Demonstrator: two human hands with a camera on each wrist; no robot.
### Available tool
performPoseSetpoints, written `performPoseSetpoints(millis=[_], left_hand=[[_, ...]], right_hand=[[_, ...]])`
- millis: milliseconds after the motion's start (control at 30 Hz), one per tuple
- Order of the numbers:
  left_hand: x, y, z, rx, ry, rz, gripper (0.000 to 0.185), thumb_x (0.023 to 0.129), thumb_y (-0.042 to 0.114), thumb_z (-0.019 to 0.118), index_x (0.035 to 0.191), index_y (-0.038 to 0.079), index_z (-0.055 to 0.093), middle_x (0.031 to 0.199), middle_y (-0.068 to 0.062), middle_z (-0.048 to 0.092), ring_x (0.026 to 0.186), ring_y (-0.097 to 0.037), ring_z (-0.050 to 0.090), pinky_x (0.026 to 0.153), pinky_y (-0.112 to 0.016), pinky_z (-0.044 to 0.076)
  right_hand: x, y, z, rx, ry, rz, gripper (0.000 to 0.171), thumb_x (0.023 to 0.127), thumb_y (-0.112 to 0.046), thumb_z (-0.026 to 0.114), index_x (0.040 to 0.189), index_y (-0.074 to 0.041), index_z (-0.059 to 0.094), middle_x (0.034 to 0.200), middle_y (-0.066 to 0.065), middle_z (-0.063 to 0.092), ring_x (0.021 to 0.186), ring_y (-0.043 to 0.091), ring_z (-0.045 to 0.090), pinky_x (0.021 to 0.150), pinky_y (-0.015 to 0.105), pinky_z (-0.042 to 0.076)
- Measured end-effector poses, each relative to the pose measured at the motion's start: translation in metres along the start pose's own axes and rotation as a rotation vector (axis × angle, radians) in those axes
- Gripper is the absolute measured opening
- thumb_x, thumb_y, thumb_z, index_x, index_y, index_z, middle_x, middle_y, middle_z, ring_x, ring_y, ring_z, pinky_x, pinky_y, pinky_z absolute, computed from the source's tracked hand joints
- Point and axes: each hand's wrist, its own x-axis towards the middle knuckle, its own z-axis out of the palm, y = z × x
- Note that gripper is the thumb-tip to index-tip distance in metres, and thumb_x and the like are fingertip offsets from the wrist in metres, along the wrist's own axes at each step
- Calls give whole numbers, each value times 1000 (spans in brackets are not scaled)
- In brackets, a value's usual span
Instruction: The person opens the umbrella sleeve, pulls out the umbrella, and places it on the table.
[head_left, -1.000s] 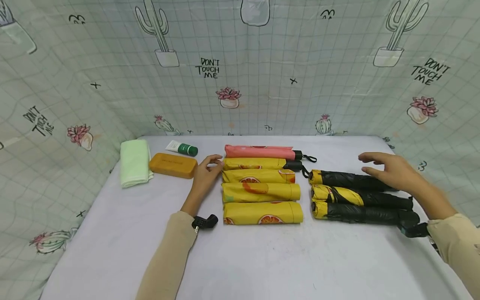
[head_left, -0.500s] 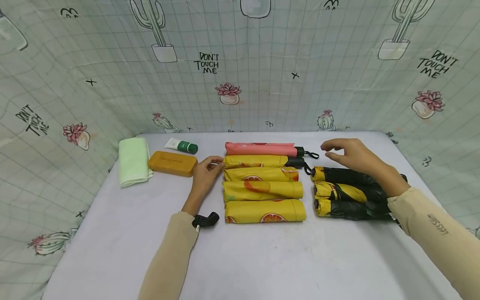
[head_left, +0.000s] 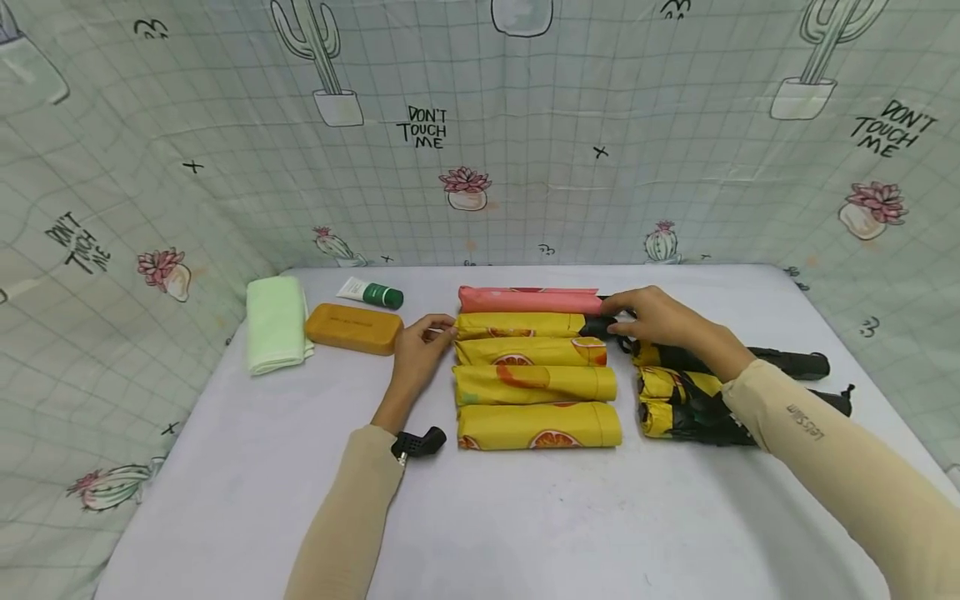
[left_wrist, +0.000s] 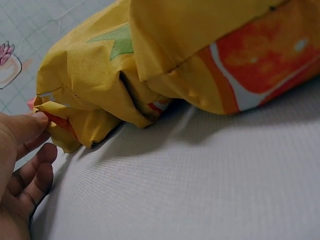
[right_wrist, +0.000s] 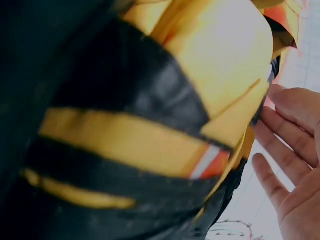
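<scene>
Left fingers: the left hand (head_left: 420, 350) touches the left end of the second umbrella (head_left: 521, 325); in the left wrist view the thumb tip presses the crumpled yellow cloth at that end (left_wrist: 70, 127) while the other fingers lie loosely bent on the table below, gripping nothing.
Right fingers: the right hand (head_left: 660, 321) reaches across to the black handle (head_left: 600, 327) of the same umbrella. Whether the fingers close round it I cannot tell; the right wrist view shows them fairly straight (right_wrist: 292, 165) beside yellow and black cloth.
Second umbrella: yellow with an orange-slice print, lying lengthwise, second from the back in a stack of 5 rows at the table's middle.
Pink umbrella (head_left: 528, 298): back row, touching the yellow one, its right end hidden by the right hand.
Yellow sleeves (head_left: 536, 383): 3 rolled pieces with orange-slice print in front, side by side and touching.
Black umbrellas (head_left: 697, 400): 3 folded, black with yellow, just right of the yellow stack, partly under the right forearm, handles pointing right.
Orange case (head_left: 352, 327): near the left hand, to its left.
Green-capped tube (head_left: 370, 292): just behind the case.
Pale green towel (head_left: 276, 323): folded, beside the case at the table's left edge.
Table (head_left: 525, 517): white cloth surface, cactus-print curtain (head_left: 225, 125) on 3 sides.
</scene>
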Motion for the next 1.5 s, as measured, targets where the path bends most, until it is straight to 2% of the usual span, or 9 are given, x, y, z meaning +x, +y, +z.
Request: performPoseSetpoints(millis=[333,467,600,733,1000,1267,1500], left_hand=[[2,-1,1,1,8,14,15,95,17,71,109,9,73,101,-6,71,85,-19,62,75,-27,49],[1,-2,1,8,3,18,16,95,17,71,109,9,73,101,-6,71,84,-19,62,75,-27,48],[1,-2,1,16,5,20,15,95,18,71,108,10,73,100,-6,71,84,-19,62,75,-28,48],[0,-2,1,11,7,11,15,95,18,71,108,10,73,100,-6,71,83,-19,62,75,-29,48],[1,-4,0,13,11,11,14,95,18,71,106,10,73,97,-5,71,81,-17,62,69,-24,48],[0,-3,1,21,10,9,13,95,17,71,105,10,73,97,-5,71,80,-17,63,69,-23,48],[0,-5,1,25,3,17,13,95,17,71,105,9,73,97,-5,71,81,-17,63,69,-25,49]], right_hand=[[9,-5,9,-147,-42,-11,41,89,-6,75,128,2,64,127,20,63,119,39,58,98,54,46],[10,-6,17,-233,-29,-20,43,89,-5,76,129,1,62,127,20,62,118,39,58,98,54,46],[12,-7,22,-319,12,-64,38,87,-5,78,122,0,64,116,19,66,106,37,64,93,53,50],[12,-8,21,-357,38,-84,32,84,-6,79,114,0,68,106,17,70,95,33,67,87,51,53],[3,-8,12,-345,75,-75,38,85,-9,78,121,0,68,116,18,68,101,34,66,86,52,53],[-1,-9,6,-320,60,-58,41,85,-9,78,123,2,67,119,20,68,103,34,66,85,51,53],[-5,-7,-3,-319,51,-52,37,85,-7,78,120,1,69,118,19,69,102,34,66,86,52,53]])
